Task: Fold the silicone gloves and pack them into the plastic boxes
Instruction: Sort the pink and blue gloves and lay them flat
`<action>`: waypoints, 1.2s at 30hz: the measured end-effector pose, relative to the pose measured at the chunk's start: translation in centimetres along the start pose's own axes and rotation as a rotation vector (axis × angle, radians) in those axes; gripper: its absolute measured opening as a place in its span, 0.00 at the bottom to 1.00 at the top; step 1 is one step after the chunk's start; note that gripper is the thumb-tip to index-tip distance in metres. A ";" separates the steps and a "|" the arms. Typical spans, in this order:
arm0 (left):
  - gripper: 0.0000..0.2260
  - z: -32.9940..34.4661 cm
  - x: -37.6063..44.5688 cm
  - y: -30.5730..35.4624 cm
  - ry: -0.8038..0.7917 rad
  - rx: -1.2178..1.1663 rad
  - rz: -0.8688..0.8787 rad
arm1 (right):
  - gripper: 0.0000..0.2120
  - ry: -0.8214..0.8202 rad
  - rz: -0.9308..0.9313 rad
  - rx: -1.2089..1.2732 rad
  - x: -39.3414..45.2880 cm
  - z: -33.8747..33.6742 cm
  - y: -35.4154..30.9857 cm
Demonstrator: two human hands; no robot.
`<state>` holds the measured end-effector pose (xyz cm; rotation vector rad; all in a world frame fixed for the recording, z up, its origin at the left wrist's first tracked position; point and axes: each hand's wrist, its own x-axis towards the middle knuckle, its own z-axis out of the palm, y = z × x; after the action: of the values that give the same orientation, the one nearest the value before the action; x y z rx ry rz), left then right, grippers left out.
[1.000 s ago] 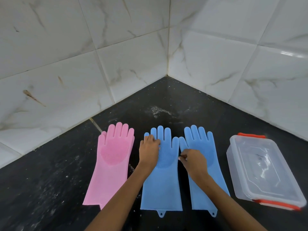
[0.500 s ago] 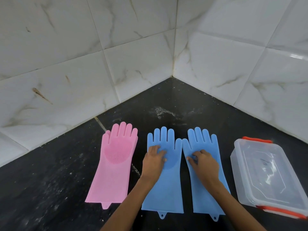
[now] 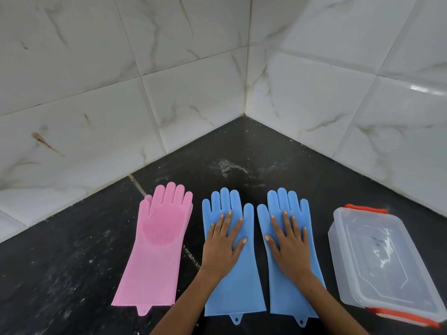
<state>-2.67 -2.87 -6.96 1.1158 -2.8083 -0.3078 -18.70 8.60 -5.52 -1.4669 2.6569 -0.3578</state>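
Item: three silicone gloves lying flat on dark counter (image 3: 72, 250), fingers pointing toward tiled corner.
- Pink glove (image 3: 157, 250): leftmost, untouched.
- Left blue glove (image 3: 232, 281): left hand (image 3: 221, 247) pressing palm-down, fingers splayed, gripping nothing.
- Right blue glove (image 3: 290, 291): right hand (image 3: 291, 247) doing same.
- Plastic box (image 3: 384, 264): far right, lid on, red clips.
Step, judged: flattening blue pair, folding not yet begun. Next calling for pinching one end, doubling over; lid needing unclipping before packing.

White veined marble wall tiles (image 3: 198, 97) cornering a speckled black countertop (image 3: 60, 274)
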 end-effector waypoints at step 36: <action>0.26 0.6 0.1 0.1 0.055 -0.046 -0.016 | 0.30 -0.002 -0.004 -0.060 0.0 1.4 1.0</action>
<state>-2.93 -2.83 -7.53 1.1193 -2.7313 -0.3361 -19.24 8.86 -7.17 -1.4887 2.6862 -0.2795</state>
